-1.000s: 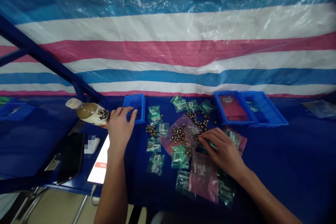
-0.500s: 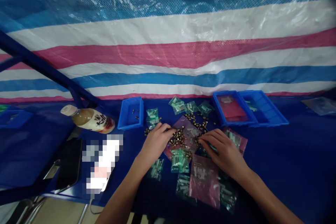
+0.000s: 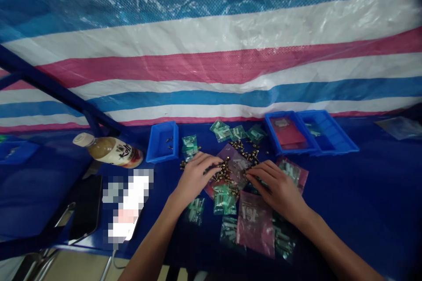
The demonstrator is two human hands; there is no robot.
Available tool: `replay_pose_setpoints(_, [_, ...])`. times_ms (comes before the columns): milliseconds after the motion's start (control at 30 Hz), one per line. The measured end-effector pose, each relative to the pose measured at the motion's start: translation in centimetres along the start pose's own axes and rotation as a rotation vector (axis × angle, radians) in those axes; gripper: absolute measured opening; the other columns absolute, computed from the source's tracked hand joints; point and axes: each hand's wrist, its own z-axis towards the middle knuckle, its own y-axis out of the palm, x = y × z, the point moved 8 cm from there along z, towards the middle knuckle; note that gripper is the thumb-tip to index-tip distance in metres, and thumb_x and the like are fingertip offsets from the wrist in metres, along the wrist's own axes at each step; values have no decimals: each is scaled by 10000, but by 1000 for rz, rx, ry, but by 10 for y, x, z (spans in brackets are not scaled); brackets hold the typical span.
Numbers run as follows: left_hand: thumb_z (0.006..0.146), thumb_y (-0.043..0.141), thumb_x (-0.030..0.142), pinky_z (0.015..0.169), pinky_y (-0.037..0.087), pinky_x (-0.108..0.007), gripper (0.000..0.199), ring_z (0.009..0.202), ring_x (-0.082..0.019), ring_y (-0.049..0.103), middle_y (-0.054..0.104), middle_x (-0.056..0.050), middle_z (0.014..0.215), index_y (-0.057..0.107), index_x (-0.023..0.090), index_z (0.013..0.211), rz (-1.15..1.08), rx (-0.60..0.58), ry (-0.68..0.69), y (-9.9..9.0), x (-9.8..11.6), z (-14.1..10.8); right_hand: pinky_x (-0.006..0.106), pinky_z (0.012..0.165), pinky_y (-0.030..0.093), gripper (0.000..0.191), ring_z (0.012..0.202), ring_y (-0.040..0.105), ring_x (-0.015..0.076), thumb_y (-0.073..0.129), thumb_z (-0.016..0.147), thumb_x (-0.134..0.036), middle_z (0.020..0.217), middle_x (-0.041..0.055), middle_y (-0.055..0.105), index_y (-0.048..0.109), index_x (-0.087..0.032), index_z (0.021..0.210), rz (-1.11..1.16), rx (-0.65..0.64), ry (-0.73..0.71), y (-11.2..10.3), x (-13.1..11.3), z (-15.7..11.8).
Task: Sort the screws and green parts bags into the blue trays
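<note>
Shifted from over the small blue tray [image 3: 157, 142] a second ago to the loose screws [image 3: 223, 177] now, with the left hand [image 3: 194, 174]; kept in about the same spot with the right hand [image 3: 275, 182]. At the left, with thumb and forefinger narrowly apart over the left side of the pile. At the right, with fingertips drawn close together by the right edge of the purple bag [image 3: 238, 160]. Cannot tell for either hand, at such small size, about any screw in the grip. Heaped on the purple bag between both hands, and scattered past its far edge too.

Crowded on the near side by green packets [image 3: 224, 199] and a pink bag [image 3: 256, 224], with the latter below the right hand. Tight around the left hand as well, with one packet just beyond and another just right of the forearm. Only a narrow strip of blue tabletop [image 3: 352, 202] between the small tray's right rim and the nearest packet; wider between the lit phone [image 3: 132, 210] and the left forearm. Little depth behind the tray rims, near the striped sheet [image 3: 211, 68]. Well past the right hand, two blue trays [image 3: 341, 140] side by side. Widest room for moving across the tabletop right of the right forearm.
</note>
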Motion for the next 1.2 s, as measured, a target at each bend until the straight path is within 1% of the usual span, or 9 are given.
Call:
replay_pose_setpoints(167, [852, 702, 169, 840, 496, -300, 185, 901, -159, 614, 706, -19, 956, 656, 210, 1026, -144, 49, 126, 5, 32, 0, 353, 786, 491, 200, 922, 547, 199, 561, 945, -175, 986, 60, 653, 599, -194, 1140, 69, -37, 7, 8, -2, 0])
replay_pose_setpoints(333, [845, 705, 138, 823, 507, -284, 221, 893, -147, 610, 703, -19, 951, 642, 204, 1046, -196, 66, 176, 13, 46, -3, 357, 805, 495, 181, 911, 553, 192, 541, 956, -188, 988, 56, 648, 594, -205, 1128, 109, -52, -15, 15, -7, -1])
replay_pose_setpoints(467, [860, 689, 143, 836, 510, -294, 225, 910, -151, 607, 699, -20, 961, 635, 210, 1067, -194, 49, 174, 16, 48, -4, 360, 823, 496, 167, 903, 561, 185, 539, 954, -172, 980, 52, 647, 598, -208, 1106, 132, -41, -36, 14, -11, -1])
replay_pose_setpoints(633, [883, 661, 154, 858, 514, -309, 216, 939, -162, 607, 697, -26, 973, 630, 214, 1089, -183, 16, 175, 17, 49, -5, 358, 794, 508, 183, 917, 561, 197, 536, 945, -134, 980, 69, 647, 595, -191, 1109, 101, -43, -86, 12, -16, -2])
replay_pose_setpoints(767, [888, 665, 232, 868, 518, -334, 240, 956, -181, 603, 684, -55, 1022, 628, 209, 1125, -142, -7, 138, 18, 46, -5, 380, 827, 503, 197, 924, 557, 207, 564, 921, -104, 980, 75, 649, 587, -168, 1106, 44, -13, -131, 11, -19, -4])
replay_pose_setpoints(867, [865, 694, 284, 835, 518, -338, 243, 932, -188, 597, 683, -59, 998, 646, 196, 1087, -121, -9, 106, 18, 41, -4, 377, 821, 504, 211, 906, 554, 203, 568, 913, -89, 968, 74, 652, 584, -157, 1112, 22, -7, -147, 10, -21, -4])
replay_pose_setpoints(967, [858, 704, 261, 809, 514, -329, 182, 896, -179, 590, 700, -41, 948, 669, 189, 1022, -129, -7, 138, 19, 41, -4, 376, 821, 506, 223, 898, 556, 201, 569, 909, -81, 958, 73, 657, 581, -149, 1121, 0, 0, -173, 8, -24, -4])
replay_pose_setpoints(1067, [869, 690, 233, 812, 514, -327, 156, 897, -177, 590, 710, -41, 961, 682, 192, 1019, -135, -11, 170, 21, 43, -5, 376, 836, 506, 221, 905, 563, 200, 580, 901, -76, 951, 74, 661, 583, -141, 1112, -8, 17, -182, 7, -25, -4])
replay_pose_setpoints(1200, [888, 663, 215, 811, 512, -326, 113, 897, -179, 589, 707, -46, 955, 681, 195, 998, -138, -29, 154, 22, 44, -5, 364, 837, 510, 212, 901, 574, 192, 595, 891, -76, 935, 68, 664, 592, -142, 1093, 9, 19, -173, 7, -24, -5])
